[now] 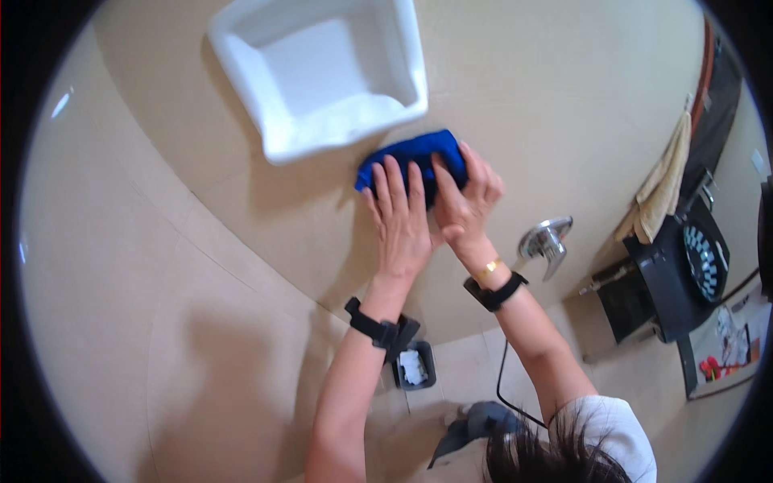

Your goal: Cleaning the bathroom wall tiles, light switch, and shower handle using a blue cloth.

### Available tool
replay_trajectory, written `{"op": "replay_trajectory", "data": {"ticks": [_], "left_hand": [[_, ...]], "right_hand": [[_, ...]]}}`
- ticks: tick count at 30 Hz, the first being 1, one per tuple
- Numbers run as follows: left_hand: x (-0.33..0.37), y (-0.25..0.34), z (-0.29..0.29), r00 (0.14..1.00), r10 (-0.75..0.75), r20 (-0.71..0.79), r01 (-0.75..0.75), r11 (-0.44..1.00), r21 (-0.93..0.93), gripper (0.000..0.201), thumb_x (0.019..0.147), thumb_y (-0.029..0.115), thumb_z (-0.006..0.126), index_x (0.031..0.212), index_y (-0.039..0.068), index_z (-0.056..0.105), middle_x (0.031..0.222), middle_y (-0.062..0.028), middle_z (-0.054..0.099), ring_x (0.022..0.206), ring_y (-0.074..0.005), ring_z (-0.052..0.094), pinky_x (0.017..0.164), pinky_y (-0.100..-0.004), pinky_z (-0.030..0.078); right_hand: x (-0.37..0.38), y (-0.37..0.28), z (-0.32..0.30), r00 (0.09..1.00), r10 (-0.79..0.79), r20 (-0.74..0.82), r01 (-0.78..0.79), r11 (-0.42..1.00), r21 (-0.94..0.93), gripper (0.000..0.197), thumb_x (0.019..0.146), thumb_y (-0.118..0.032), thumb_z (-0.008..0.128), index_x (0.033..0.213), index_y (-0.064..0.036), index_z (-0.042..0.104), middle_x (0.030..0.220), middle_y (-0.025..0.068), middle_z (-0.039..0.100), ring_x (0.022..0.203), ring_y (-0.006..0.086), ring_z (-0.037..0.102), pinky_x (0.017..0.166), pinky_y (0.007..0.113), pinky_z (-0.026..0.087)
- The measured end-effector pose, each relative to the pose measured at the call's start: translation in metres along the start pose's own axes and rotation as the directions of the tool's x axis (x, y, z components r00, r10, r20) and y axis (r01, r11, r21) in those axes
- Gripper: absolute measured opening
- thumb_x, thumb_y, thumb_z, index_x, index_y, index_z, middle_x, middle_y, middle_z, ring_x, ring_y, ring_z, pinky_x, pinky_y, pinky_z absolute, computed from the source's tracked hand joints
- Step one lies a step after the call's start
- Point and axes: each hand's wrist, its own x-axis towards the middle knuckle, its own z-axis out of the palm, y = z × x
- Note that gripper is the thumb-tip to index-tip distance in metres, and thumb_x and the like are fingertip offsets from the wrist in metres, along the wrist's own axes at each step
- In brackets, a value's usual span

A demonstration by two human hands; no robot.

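A bunched, folded blue cloth [415,151] is against the beige tiled wall, just below a white wall-mounted basin [278,133]. Over its front lies my left hand [396,221], fingers stretched out and slightly spread on the fabric. My right hand [467,200] holds the cloth's right end, with one finger extended over it and the others curled round the side. The hands are close together near the thumbs. Their palms and the underside of the cloth are hidden.
A chrome lever tap [547,241] sticks out of the wall right of my right wrist. Farther right are a hanging beige towel [662,173] and a black washstand [668,278]. A small dark bin [427,374] stands on the floor below, near a thin black cable [501,382].
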Motion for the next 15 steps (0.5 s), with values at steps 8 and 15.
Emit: {"op": "replay_trajectory", "data": {"ticks": [8,15], "left_hand": [[-0.020,-0.074,-0.018,0.950,-0.075,-0.304,0.147,0.965,0.219,0.098,0.073,0.072,0.027,0.136,-0.001,0.009,0.139,-0.0287,0.004,0.129,-0.0442,0.005,0.103,-0.0527,0.011],[-0.140,-0.141,0.038,0.937,-0.167,-0.307,0.255,0.927,0.274,0.089,0.081,0.064,0.028,0.136,0.003,-0.007,0.140,-0.0259,-0.010,0.129,-0.0441,-0.004,0.103,-0.0548,0.004]], "right_hand": [[-0.012,-0.060,0.035,0.930,-0.295,0.217,0.231,0.933,0.277,0.039,0.082,-0.026,0.040,0.119,-0.0172,0.050,0.139,0.0099,0.028,0.131,0.0278,0.019,0.106,0.045,0.006],[-0.101,-0.091,0.046,0.750,-0.576,0.324,0.515,0.817,0.261,0.054,0.079,-0.026,0.046,0.131,-0.0218,0.035,0.145,-0.0003,0.015,0.133,0.0161,0.013,0.106,0.039,0.005]]}}
